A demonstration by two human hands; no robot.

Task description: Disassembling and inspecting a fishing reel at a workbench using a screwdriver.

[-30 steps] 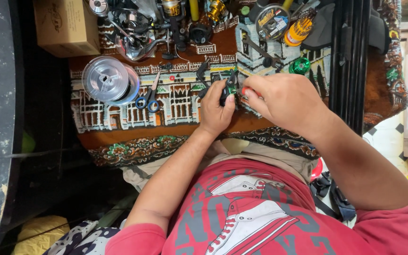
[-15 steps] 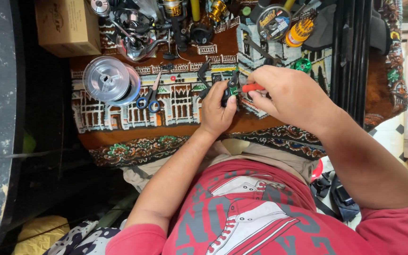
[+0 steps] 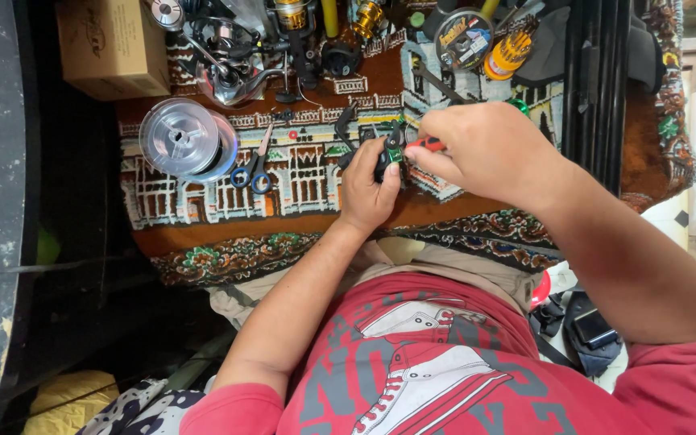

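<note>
Head view: left hand (image 3: 366, 192) clamps its fingers around a small black reel part (image 3: 388, 155) above the patterned rug (image 3: 308, 173), while right hand (image 3: 489, 149) pinches a red-handled tool (image 3: 426, 145) against it. Work appears midway, the part still being adjusted; scissors (image 3: 253, 171) and a line spool (image 3: 185, 141) lie apart at left.

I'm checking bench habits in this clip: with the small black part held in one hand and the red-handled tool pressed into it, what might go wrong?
The red-handled tool in the right hand points toward the left hand that grips the small black part; a slip might jab the fingers. The part is held above the patterned cloth, so a tiny piece that drops could be lost in the pattern. The scissors lie close by the left wrist.
</note>
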